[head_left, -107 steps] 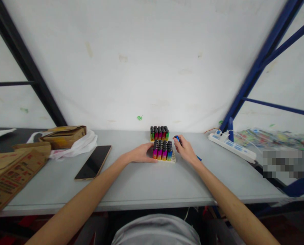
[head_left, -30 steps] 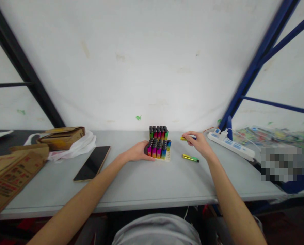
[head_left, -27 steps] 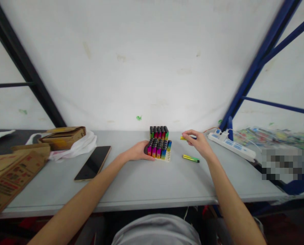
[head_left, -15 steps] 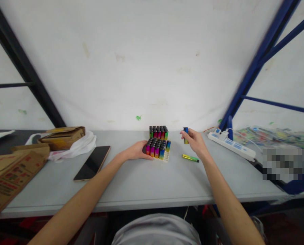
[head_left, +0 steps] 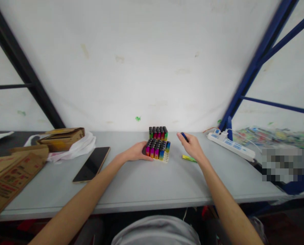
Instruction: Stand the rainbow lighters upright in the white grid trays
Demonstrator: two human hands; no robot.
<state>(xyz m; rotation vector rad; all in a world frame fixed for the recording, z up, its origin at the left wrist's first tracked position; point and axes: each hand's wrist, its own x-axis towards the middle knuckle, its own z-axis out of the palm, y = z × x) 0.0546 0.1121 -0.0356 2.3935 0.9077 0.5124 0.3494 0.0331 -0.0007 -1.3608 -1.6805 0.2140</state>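
Observation:
My left hand (head_left: 138,151) is closed around the left side of a white tray (head_left: 166,159) in which several shiny, colour-graded lighters (head_left: 157,152) stand upright with their black tops up. Bare slots show along the tray's right edge, with one blue-and-yellow lighter (head_left: 168,147) at that column's far end. To the right of the tray, my right hand (head_left: 192,144) grips a dark blue lighter (head_left: 185,137), tilted and mostly hidden by the fingers. Below that hand lies a yellow-green lighter (head_left: 189,158), its right end covered by the wrist.
A second block of upright lighters (head_left: 158,133) stands behind the tray. On the left are a phone (head_left: 92,164), a white plastic bag (head_left: 86,146) and cardboard boxes (head_left: 19,177). A power strip (head_left: 230,146) lies at right beside a blue metal frame (head_left: 243,88).
My right hand has turned and moved slightly down, tipping its lighter from upright to slanted and covering most of it. My left hand stays on the tray.

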